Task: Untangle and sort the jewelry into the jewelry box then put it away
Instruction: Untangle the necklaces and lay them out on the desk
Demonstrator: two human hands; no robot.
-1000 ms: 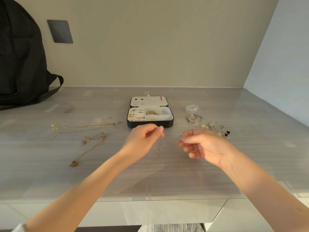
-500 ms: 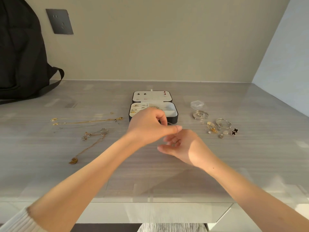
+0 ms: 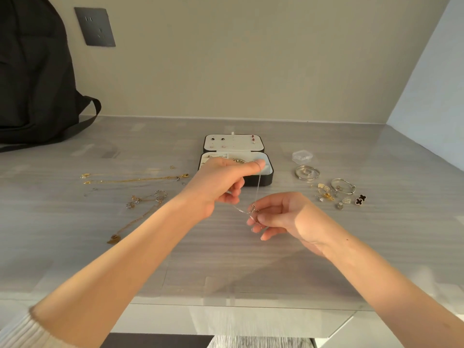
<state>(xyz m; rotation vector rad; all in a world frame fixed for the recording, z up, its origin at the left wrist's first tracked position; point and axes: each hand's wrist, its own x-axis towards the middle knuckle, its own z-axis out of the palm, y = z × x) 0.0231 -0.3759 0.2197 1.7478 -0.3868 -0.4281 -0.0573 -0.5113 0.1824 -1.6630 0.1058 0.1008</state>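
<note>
At the far left of a pale grey tabletop [image 3: 75, 247], around nine o'clock, a black bag [image 3: 32, 79] slumps against the beige wall [image 3: 251, 59]. A dark socket plate [image 3: 95, 26] is set in the wall just to its right.

At about ten o'clock from the hands, two gold chains [image 3: 135, 179] lie stretched out side by side on the table. Nearer, a small knot of mixed chains [image 3: 148, 198] trails down to a gold pendant [image 3: 114, 239].

In the middle, the left hand [image 3: 221, 183] is raised above the table with its fingers curled. It holds a thin silver chain [image 3: 257, 189] that hangs from the forefinger tip (it seems looped over the finger, though the chain is too fine to be sure).

Behind that hand, at twelve o'clock, sits the open black jewelry box [image 3: 261, 180]. Its white lid [image 3: 233, 145] lies back with stud earrings [image 3: 253, 139] pinned in it, and the hand partly hides its tray.

The chain runs down to the right hand [image 3: 283, 217], at five o'clock from the left one, which pinches the lower end between thumb and fingertips.

At two o'clock from the right hand lie a small clear tub [image 3: 302, 156], a silver bangle [image 3: 307, 180], a second bangle [image 3: 343, 192], loose small pieces [image 3: 325, 192] and black clover earrings [image 3: 360, 199].
</note>
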